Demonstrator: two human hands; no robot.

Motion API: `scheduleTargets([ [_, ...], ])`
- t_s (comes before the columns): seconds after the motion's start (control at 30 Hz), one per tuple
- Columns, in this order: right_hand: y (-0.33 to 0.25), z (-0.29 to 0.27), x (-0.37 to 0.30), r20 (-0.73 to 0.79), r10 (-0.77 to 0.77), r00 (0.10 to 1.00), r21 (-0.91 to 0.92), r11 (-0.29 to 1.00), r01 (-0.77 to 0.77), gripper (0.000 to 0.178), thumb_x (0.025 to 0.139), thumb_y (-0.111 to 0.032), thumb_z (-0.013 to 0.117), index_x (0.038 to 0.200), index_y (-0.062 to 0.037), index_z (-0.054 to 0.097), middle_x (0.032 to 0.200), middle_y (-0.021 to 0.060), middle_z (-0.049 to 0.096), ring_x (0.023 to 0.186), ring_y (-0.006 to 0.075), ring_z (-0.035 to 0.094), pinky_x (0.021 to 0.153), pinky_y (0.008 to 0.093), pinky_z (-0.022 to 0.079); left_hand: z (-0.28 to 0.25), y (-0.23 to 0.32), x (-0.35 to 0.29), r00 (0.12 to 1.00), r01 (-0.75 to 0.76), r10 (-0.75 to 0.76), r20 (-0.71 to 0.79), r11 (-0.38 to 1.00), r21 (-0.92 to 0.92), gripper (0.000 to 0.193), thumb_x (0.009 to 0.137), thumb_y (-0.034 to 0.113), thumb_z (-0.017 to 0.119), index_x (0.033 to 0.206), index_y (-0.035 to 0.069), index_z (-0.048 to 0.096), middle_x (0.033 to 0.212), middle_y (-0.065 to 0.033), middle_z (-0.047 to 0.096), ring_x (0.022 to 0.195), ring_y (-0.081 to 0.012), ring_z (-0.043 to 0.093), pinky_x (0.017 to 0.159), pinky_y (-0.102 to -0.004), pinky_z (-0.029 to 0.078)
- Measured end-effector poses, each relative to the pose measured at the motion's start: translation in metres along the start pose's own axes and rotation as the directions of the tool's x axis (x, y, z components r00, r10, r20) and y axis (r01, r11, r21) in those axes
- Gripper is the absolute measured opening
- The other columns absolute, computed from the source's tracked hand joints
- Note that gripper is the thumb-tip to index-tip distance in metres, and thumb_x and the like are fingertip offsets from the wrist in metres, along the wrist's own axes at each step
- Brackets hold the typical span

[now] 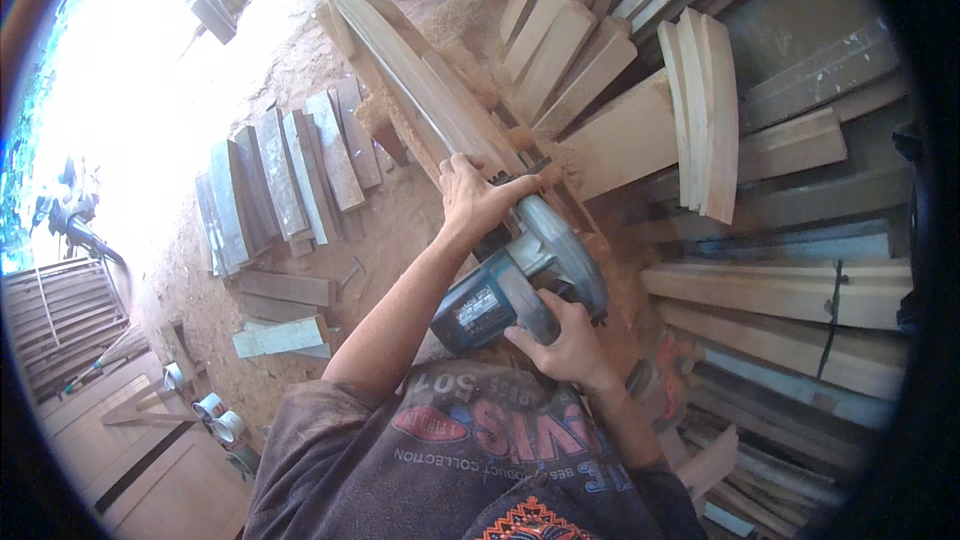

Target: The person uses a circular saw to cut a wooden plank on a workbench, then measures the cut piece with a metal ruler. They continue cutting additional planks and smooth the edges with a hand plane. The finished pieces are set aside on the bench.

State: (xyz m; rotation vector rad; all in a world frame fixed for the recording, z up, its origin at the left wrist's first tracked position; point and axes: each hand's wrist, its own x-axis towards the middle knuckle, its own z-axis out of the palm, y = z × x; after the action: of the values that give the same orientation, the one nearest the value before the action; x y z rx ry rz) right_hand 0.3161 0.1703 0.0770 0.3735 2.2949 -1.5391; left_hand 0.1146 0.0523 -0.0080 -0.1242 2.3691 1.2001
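Observation:
A teal and dark circular saw (480,302) sits over a long wooden board (425,65) in front of my body. My right hand (568,342) is wrapped round the saw's rear handle, below the rounded blade guard (568,250). At the saw's front end, my left hand (478,202) lies on the board and the saw's front edge. Its thumb stretches right across the front of the saw, while the other fingers point forward, spread from the thumb. The blade and the cut are hidden beneath the saw and hand.
Sawdust (455,25) is heaped beside the board's far part. Short planks (290,175) lie in a row on the dirt floor at left, near a hammer (352,272). Stacked timber (780,290) crowds the right side. An orange tool (672,375) is by my right forearm.

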Motion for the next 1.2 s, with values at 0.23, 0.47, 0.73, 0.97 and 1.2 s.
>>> scheduleTargets([
  [0.23, -0.004, 0.001, 0.003, 0.009, 0.004, 1.0, -0.015, 1.0, -0.004, 0.026, 0.091, -0.016, 0.086, 0.106, 0.0005, 0.071, 0.088, 0.0105, 0.076, 0.081, 0.0167, 0.072, 0.076, 0.0336, 0.057, -0.005, 0.003, 0.001, 0.999, 0.036, -0.035, 0.029, 0.998, -0.044, 0.111, 0.069, 0.067, 0.093, 0.133, -0.011, 0.049, 0.134, -0.0246, 0.047, 0.13, -0.0406, 0.052, 0.109, -0.0482, 0.051],
  [0.47, -0.006, 0.005, 0.007, -0.01, 0.021, 1.0, -0.047, 0.999, -0.022, 0.026, 0.092, -0.016, 0.085, 0.105, 0.0006, 0.071, 0.088, 0.0114, 0.077, 0.081, 0.0178, 0.074, 0.077, 0.0341, 0.057, -0.009, 0.004, 0.005, 0.998, 0.052, -0.05, 0.029, 0.997, -0.06, 0.111, 0.069, 0.065, 0.093, 0.135, -0.01, 0.047, 0.135, -0.024, 0.045, 0.132, -0.0415, 0.053, 0.109, -0.0473, 0.052],
  [0.73, -0.016, 0.004, 0.016, 0.019, 0.028, 0.999, -0.037, 0.999, -0.027, 0.032, 0.091, -0.023, 0.085, 0.111, -0.0009, 0.071, 0.092, 0.0187, 0.078, 0.086, 0.0301, 0.076, 0.08, 0.0424, 0.059, -0.013, 0.002, 0.011, 0.999, 0.032, -0.032, -0.002, 0.998, -0.057, 0.114, 0.068, 0.065, 0.094, 0.137, -0.011, 0.044, 0.137, -0.0244, 0.043, 0.134, -0.0417, 0.051, 0.111, -0.0479, 0.051],
  [0.97, -0.023, 0.004, 0.022, 0.019, 0.028, 0.999, -0.04, 0.999, -0.027, 0.037, 0.092, -0.028, 0.084, 0.115, -0.0023, 0.07, 0.094, 0.0268, 0.078, 0.094, 0.0448, 0.078, 0.081, 0.0509, 0.061, -0.017, 0.003, 0.013, 0.999, 0.044, -0.045, -0.008, 0.996, -0.08, 0.116, 0.068, 0.067, 0.093, 0.137, -0.011, 0.043, 0.138, -0.0252, 0.042, 0.136, -0.0433, 0.05, 0.112, -0.048, 0.05],
  [1.2, -0.025, 0.009, 0.028, -0.017, -0.024, 1.0, 0.023, 0.999, 0.024, 0.032, 0.091, -0.02, 0.085, 0.109, 0.0017, 0.072, 0.088, 0.0175, 0.076, 0.081, 0.0252, 0.075, 0.076, 0.0395, 0.057, -0.022, 0.003, 0.018, 0.998, 0.063, -0.063, 0.002, 0.996, -0.063, 0.119, 0.068, 0.067, 0.093, 0.139, -0.012, 0.042, 0.139, -0.0259, 0.042, 0.137, -0.0441, 0.05, 0.112, -0.0485, 0.05],
])
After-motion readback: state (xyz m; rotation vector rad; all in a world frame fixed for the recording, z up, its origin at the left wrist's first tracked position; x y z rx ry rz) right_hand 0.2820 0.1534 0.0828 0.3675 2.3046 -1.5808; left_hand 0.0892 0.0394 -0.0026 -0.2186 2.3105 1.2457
